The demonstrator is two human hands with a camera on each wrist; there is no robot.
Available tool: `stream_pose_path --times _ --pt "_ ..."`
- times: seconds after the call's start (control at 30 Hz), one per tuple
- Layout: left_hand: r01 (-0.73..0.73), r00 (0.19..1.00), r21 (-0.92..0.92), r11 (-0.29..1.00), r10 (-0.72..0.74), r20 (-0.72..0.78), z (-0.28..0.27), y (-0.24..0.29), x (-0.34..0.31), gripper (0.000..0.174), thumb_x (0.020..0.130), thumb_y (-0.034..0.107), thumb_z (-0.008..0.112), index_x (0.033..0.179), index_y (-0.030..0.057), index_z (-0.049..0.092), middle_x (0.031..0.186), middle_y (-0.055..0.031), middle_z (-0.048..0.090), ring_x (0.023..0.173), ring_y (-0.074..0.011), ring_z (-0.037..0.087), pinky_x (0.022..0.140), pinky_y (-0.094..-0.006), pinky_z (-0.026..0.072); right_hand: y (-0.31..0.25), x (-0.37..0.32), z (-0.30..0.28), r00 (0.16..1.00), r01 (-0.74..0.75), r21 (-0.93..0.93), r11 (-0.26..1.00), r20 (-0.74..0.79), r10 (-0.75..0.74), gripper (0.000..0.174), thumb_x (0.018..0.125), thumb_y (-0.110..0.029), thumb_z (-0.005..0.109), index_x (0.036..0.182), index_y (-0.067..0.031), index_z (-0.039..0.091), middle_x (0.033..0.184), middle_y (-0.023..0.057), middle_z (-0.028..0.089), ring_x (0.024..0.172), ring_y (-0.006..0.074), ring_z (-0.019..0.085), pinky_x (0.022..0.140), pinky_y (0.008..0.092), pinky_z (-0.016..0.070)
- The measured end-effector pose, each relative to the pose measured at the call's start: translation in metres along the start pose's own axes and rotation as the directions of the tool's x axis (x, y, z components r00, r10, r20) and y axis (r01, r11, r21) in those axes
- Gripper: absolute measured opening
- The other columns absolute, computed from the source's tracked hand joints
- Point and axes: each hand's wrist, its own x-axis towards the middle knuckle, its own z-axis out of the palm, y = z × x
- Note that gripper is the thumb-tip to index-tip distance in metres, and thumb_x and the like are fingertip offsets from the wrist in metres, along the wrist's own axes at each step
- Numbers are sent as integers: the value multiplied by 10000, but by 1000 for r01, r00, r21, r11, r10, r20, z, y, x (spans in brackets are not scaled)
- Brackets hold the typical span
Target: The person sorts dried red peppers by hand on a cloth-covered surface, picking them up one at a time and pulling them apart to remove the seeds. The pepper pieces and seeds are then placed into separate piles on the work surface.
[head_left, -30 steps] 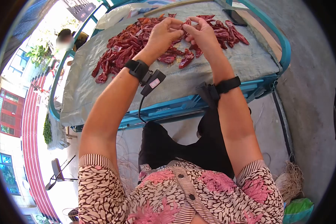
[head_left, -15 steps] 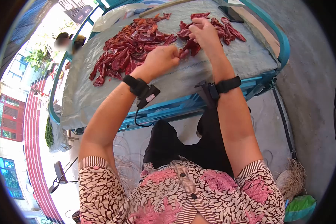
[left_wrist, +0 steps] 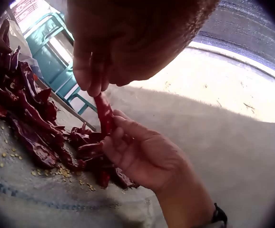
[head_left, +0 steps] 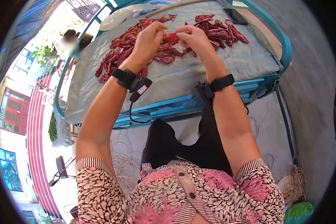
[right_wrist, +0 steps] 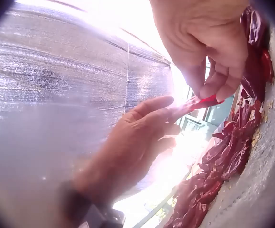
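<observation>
Between the two hands a red dried chili (head_left: 171, 37) is stretched above the sheet. My left hand (head_left: 148, 42) pinches one end, my right hand (head_left: 196, 40) the other. In the left wrist view the chili (left_wrist: 104, 113) runs from the left fingertips down to the right hand (left_wrist: 147, 154). The right wrist view shows the chili (right_wrist: 206, 102) pinched at both ends. A large pile of dried chilies (head_left: 117, 52) lies left of the hands, and a smaller pile (head_left: 218, 33) lies to the right.
A grey woven sheet (head_left: 164, 80) covers a cart bed with a blue metal rail (head_left: 285, 48). A dark phone (head_left: 235, 16) lies at the back right. Yellow seeds (head_left: 186, 59) are scattered near the chilies. Another person (head_left: 69, 39) is at the far left.
Since half a second ago, my left hand has moved up and away from my body, and my right hand slightly left. The hands have come together, with a chili now stretched between them.
</observation>
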Motion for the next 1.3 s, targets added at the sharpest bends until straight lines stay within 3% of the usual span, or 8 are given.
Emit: stream_pose_path --times 0.07,0.17,0.27,0.5,0.6,0.87,1.0,1.3 --pt "1 999 -19 1000 -2 -38 3 -22 -1 300 920 62 628 1219 37 643 1066 -87 691 883 -163 632 812 -294 519 -2 2 4 984 88 9 996 -156 -85 174 925 -75 681 1073 13 702 891 56 717 721 116 687 632 251 564" --pt "11 967 182 983 -57 250 -2 -42 -11 508 843 37 659 1346 79 596 1299 -135 629 1122 -238 611 982 -356 481 6 18 3 912 208 -51 977 -351 -212 223 876 -101 689 1068 12 702 972 116 701 808 182 689 733 308 561" --pt "-64 898 358 932 -102 427 9 -40 -22 769 749 32 690 1481 166 500 1487 -148 511 1414 -349 404 1197 -453 277 7 21 -2 830 224 -270 937 -451 -328 333 818 -184 704 1106 -19 703 1077 185 651 995 284 656 903 387 516" --pt "-93 893 544 834 -173 417 26 -29 -15 665 780 65 676 1415 231 573 1328 -107 631 1247 -335 550 1098 -495 391 4 19 -15 883 163 -103 981 -429 -192 293 850 -154 672 1111 -26 708 1046 170 718 880 295 693 825 384 547" --pt "-226 920 599 768 -34 390 35 -42 -10 523 827 81 643 1328 233 632 1180 -105 684 1094 -343 621 989 -517 458 -3 13 -14 909 157 -135 978 -368 -196 277 860 -145 660 1104 -19 704 1023 168 740 850 294 718 798 383 559" --pt "-110 962 597 794 -65 265 48 -47 -9 292 864 119 620 1141 207 649 1049 -93 690 1052 -329 653 864 -516 466 -8 6 -6 972 50 -433 900 -185 -143 302 874 -204 644 1150 -97 698 1056 118 747 993 296 712 871 421 543" --pt "-101 972 540 836 -33 234 50 -49 -14 241 893 110 585 1095 225 651 1043 -19 699 1039 -297 648 836 -505 431 -7 3 -5 988 25 -498 867 -117 -96 328 866 -217 653 1167 -92 687 1064 132 739 985 311 709 868 423 543" --pt "-105 989 202 974 80 124 27 -40 -1 230 846 41 630 1072 80 639 1054 -131 702 1054 -318 650 878 -438 497 20 28 4 969 86 -571 816 -143 -203 447 879 -261 692 1265 -39 651 1067 204 725 992 325 718 849 425 563"
